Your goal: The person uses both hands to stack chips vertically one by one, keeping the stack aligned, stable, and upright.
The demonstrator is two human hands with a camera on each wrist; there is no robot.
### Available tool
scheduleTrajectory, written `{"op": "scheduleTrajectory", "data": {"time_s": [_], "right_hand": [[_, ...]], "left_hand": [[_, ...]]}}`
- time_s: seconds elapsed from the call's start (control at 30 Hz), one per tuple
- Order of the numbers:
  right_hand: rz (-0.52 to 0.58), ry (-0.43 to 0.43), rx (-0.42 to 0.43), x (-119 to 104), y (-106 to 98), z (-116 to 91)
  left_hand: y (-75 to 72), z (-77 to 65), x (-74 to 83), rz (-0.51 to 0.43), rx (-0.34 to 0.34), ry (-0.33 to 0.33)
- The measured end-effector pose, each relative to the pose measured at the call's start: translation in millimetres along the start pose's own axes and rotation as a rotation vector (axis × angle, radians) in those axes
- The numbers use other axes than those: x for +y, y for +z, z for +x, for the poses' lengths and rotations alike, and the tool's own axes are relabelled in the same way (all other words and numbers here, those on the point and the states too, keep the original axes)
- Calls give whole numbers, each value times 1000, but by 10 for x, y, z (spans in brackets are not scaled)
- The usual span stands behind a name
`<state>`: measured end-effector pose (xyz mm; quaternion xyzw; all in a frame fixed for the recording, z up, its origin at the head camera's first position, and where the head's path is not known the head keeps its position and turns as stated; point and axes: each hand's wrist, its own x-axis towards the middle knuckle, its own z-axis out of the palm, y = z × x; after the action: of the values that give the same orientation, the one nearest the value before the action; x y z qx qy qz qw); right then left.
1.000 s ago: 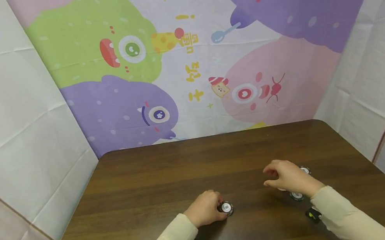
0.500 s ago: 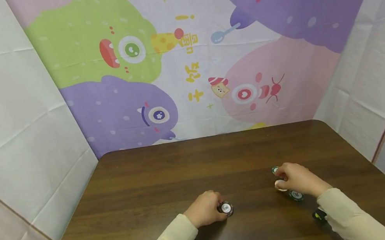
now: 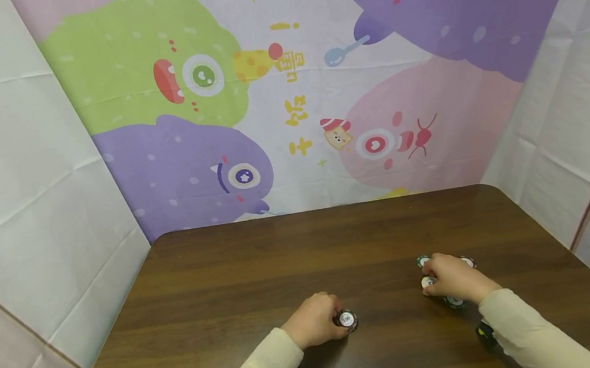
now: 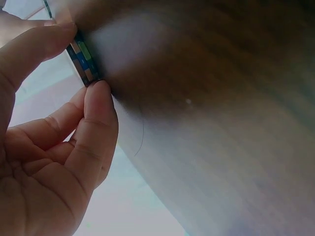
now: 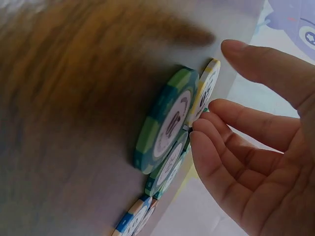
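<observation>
My left hand (image 3: 315, 320) pinches a small stack of poker chips (image 3: 346, 319) close over the table, left of centre; the top one reads 100. In the left wrist view, thumb and fingertips grip the stack's striped green, blue and tan edges (image 4: 84, 59). My right hand (image 3: 453, 278) hovers around a loose group of chips, thumb and fingers spread apart. A white and yellow chip (image 5: 206, 88) lies between them, its edge near the fingertips. Beside it is a green chip (image 5: 170, 123), with another green chip (image 5: 167, 167) behind.
The brown wooden table (image 3: 229, 275) meets a cartoon-printed cloth (image 3: 294, 178) at its far edge. A blue and tan chip (image 5: 130, 219) lies farther along the group. Another chip (image 3: 467, 262) shows past the right hand. A small black device (image 3: 485, 333) sits at the right wrist.
My right hand has shifted right and come down over the group, uncovering a green chip and the white chip at its left. My left hand stays in place with its stack.
</observation>
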<state>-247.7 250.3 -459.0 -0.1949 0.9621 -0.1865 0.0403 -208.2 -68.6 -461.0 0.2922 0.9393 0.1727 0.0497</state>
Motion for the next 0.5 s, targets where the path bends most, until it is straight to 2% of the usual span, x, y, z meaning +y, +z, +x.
{"op": "scheduleTrajectory", "data": {"time_s": [0.5], "right_hand": [[-3,21,-25,3,-45,-31]], "left_hand": [[9,2,-16,-4,-2,-14]]}}
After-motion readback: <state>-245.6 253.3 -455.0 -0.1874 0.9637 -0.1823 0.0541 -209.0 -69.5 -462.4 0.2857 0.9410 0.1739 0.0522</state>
